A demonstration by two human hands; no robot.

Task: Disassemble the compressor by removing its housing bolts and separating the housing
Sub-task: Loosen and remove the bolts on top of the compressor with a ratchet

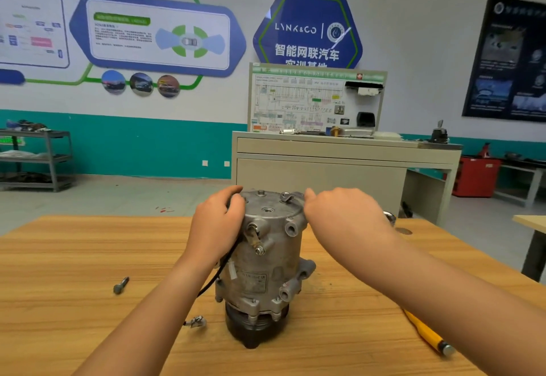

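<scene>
Compressor [263, 260] upright mid-table [74, 257]. Our left hand [217, 222] clasps its top housing; right hand [339, 213] curled at top rim, grip unclear. Loose bolt [121, 285] toward left edge.

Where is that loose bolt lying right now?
In the head view, the loose bolt lies on the wooden table, left of the compressor and outside the person's left forearm.

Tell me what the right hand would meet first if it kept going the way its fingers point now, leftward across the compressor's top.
Probably the small metal bracket on the compressor top face; the right hand fingertips sit just right of it. Past that comes the left hand gripping the far edge. Depth is unclear, so the fingers might pass behind the bracket.
</scene>
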